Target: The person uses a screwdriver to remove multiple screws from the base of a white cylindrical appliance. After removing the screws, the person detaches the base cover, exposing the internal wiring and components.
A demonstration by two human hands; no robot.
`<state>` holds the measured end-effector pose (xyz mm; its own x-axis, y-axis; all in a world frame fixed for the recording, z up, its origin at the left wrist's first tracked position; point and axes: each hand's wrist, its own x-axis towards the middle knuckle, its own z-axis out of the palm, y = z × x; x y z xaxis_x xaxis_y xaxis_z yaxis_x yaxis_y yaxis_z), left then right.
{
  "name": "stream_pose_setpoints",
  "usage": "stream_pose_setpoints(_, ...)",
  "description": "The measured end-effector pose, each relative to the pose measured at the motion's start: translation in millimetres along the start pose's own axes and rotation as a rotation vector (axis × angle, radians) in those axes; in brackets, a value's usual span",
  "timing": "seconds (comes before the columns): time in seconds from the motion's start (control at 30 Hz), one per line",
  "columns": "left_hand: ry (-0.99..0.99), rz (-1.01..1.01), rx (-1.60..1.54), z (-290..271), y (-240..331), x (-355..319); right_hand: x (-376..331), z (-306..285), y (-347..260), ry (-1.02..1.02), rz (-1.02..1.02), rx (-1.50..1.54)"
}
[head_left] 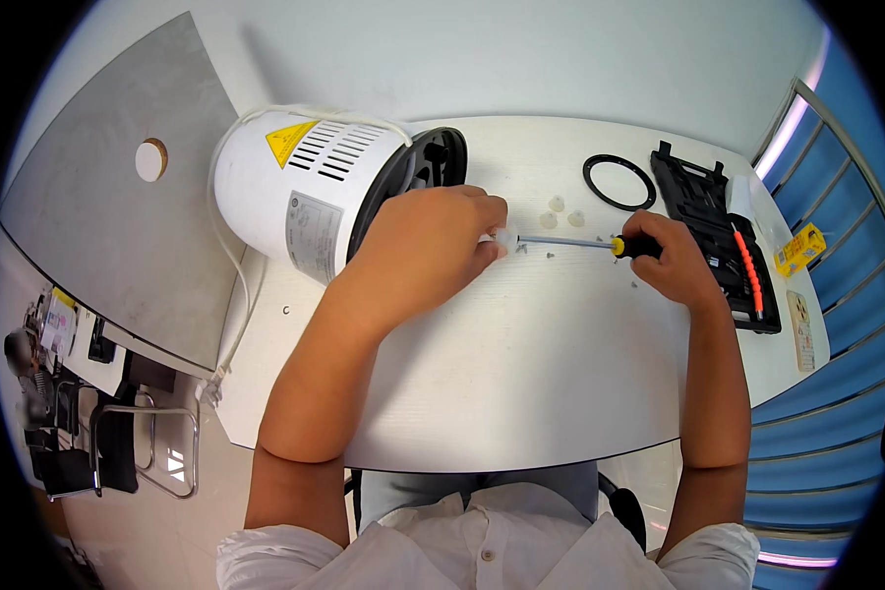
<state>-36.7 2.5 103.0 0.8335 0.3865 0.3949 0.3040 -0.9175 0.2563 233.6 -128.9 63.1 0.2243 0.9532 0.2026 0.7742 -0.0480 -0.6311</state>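
Note:
My right hand (669, 258) is closed round the black and yellow handle of a screwdriver (565, 241), whose shaft points left. Its tip meets a small translucent rubber foot (506, 239) pinched between the fingers of my left hand (433, 241). A white appliance (265, 197) with vent slots and a yellow warning label lies on its side at the left, its black base (442, 152) turned to the right. Three similar translucent feet (557, 204) sit behind the screwdriver shaft. Several small screws (551, 256) are scattered below and around the shaft.
A black ring (619, 183) lies at the back. Beside it is an open black tool case (698, 197) with an orange flexible shaft (747, 270). A yellow box (799, 250) stands at the right edge, near a metal railing (846, 177). The appliance's white cord (241, 285) hangs at the left.

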Motion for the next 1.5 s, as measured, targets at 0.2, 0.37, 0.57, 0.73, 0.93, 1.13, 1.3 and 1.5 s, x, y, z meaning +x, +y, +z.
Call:
stream_pose_setpoints(0.2,0.012,-0.086,-0.095,5.9,-2.3,6.4,-0.9,-6.8,19.3,0.097,-0.049,-0.089)
stream_pose_setpoints(0.37,-0.085,-0.152,0.013,38.5,4.5,20.2,7.5,-18.6,45.9,0.427,-0.018,-0.02)
stream_pose_setpoints(0.57,-0.123,-0.345,0.233,102.9,-3.1,69.8,9.1,-18.5,49.6,0.572,0.038,0.069)
stream_pose_setpoints(0.73,-0.26,-0.439,0.417,128.0,-10.7,111.5,7.8,-18.0,50.0,0.575,0.003,0.114)
stream_pose_setpoints(0.93,-0.284,-0.379,0.475,145.4,-23.1,116.9,9.2,-13.7,44.4,0.563,-0.053,0.057)
stream_pose_setpoints(1.13,0.041,-0.222,0.309,115.1,1.5,93.0,8.6,-14.5,46.4,0.586,-0.062,0.096)
stream_pose_setpoints(1.3,0.401,-0.012,-0.032,11.7,46.2,34.4,9.3,-10.5,50.8,0.543,0.064,0.211)
stream_pose_setpoints(1.5,0.598,-0.157,0.175,-50.5,-43.2,-1.6,5.2,6.0,48.5,0.233,0.147,-0.16)
